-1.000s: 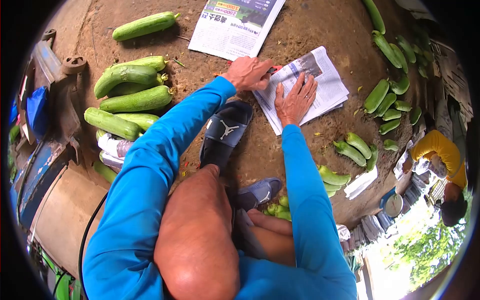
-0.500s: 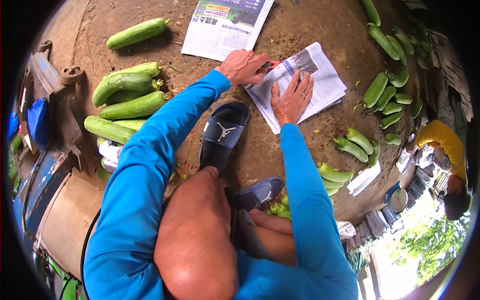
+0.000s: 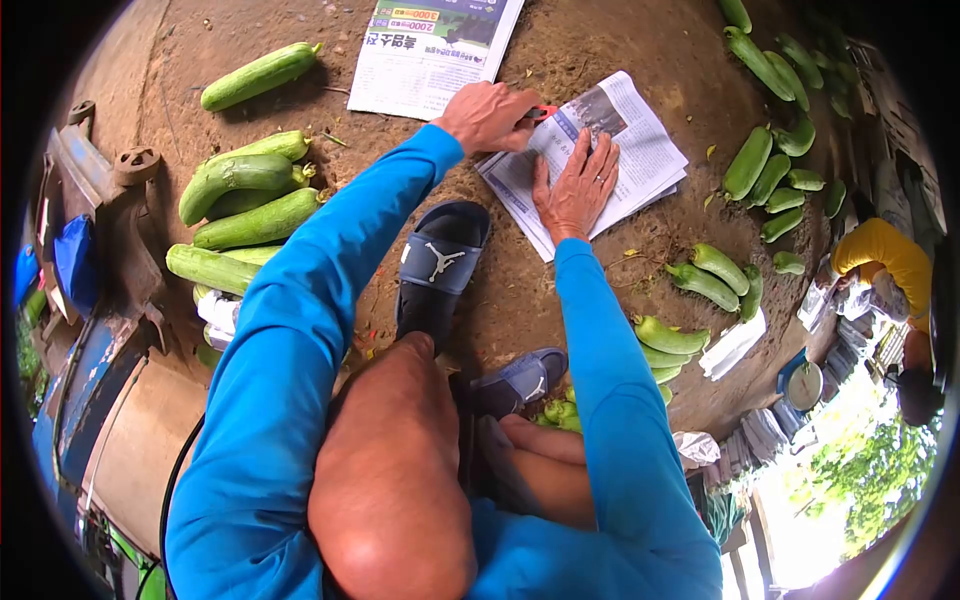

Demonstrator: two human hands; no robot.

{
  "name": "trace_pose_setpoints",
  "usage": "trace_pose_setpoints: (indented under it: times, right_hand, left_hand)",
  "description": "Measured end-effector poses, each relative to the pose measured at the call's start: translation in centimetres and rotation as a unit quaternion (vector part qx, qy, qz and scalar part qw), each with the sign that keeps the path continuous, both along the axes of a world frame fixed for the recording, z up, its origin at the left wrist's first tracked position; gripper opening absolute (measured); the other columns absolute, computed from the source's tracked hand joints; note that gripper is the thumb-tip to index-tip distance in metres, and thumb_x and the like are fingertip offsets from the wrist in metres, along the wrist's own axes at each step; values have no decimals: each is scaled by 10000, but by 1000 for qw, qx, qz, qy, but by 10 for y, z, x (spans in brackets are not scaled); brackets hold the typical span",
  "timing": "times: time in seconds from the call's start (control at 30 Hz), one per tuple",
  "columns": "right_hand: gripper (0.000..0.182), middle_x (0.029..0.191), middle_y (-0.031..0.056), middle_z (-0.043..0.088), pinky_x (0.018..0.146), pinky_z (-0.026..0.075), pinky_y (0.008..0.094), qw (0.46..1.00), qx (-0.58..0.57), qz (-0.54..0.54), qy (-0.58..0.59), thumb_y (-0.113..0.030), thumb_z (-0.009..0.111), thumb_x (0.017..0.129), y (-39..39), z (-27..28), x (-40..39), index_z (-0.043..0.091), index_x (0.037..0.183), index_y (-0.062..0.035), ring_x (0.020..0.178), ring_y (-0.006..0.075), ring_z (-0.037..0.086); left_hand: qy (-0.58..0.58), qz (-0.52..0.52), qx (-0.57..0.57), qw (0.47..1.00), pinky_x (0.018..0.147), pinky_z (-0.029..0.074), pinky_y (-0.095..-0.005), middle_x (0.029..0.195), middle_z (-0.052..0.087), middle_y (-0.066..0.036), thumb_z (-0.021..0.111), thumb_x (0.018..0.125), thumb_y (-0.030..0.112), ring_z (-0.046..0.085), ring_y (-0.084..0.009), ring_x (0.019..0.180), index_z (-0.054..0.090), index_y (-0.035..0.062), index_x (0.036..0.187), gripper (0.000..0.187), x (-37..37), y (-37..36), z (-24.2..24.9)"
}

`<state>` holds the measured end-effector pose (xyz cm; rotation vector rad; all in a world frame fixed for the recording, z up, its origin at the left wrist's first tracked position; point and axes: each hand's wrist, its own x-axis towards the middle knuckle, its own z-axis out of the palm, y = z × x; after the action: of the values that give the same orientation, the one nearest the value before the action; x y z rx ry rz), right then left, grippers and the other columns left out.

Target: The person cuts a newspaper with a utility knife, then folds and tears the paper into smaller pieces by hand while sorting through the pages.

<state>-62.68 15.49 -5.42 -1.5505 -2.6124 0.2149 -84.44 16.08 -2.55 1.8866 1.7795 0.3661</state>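
My left hand (image 3: pixel 490 117) is closed around a red box cutter (image 3: pixel 541 112), most of which is hidden by the fingers. It is at the upper left edge of a folded stack of newspaper (image 3: pixel 640 150) on the dirt ground. My right hand (image 3: pixel 578 185), with a ring on one finger, lies flat on that stack with its fingers spread. Just beyond my left hand is another newspaper stack (image 3: pixel 410 75), printed with colored ads.
Green squashes (image 3: pixel 255 215) lie piled on the left, with a single squash (image 3: pixel 262 77) farther up. More squashes (image 3: pixel 748 165) are spread along the right. A person in a yellow top (image 3: pixel 880 260) is at the far right, near a round dial scale (image 3: pixel 803 387). My sandaled foot (image 3: pixel 440 260) is below the papers.
The view has shifted slightly, so the papers and squashes sit a little higher and to the left. My left hand and the cutter have moved slightly up along the paper's edge; my right hand stays pressed down.
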Motion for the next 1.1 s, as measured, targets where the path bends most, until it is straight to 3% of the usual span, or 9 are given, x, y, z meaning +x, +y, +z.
trace_pose_setpoints:
  times: [0.13,0.27,0.6,1.1]
  right_hand:
    - [818,1536,251,301,1166,240,566,1000,6,5,23,-521,601,901,1,3,-1,321,1509,-52,1438,465,263]
    - [812,1535,252,303,1170,237,562,1000,7,9,12,-507,608,899,1,3,-1,323,1508,-52,1437,465,267]
    - [844,1562,237,250,1188,209,550,1000,-17,-4,-6,-500,616,878,-1,2,-1,286,1524,-67,1468,453,206]
    - [843,1559,231,269,1190,201,540,1000,-14,-10,6,-495,630,856,1,-1,-3,326,1511,-60,1466,447,216]
  left_hand:
    - [-44,19,33,998,535,494,-496,681,656,-173,618,823,246,636,-392,596,626,99,1051,272,-7,-10,-8]
    - [17,-1,15,1000,526,487,-503,632,636,-174,616,825,250,617,-396,559,622,96,993,228,-3,6,-2]
    - [16,-18,30,999,468,465,-485,573,597,-170,639,830,277,582,-372,485,623,82,942,225,0,32,-9]
    - [31,-42,82,995,450,463,-458,566,598,-152,667,816,304,572,-326,459,661,107,1054,309,1,52,-17]
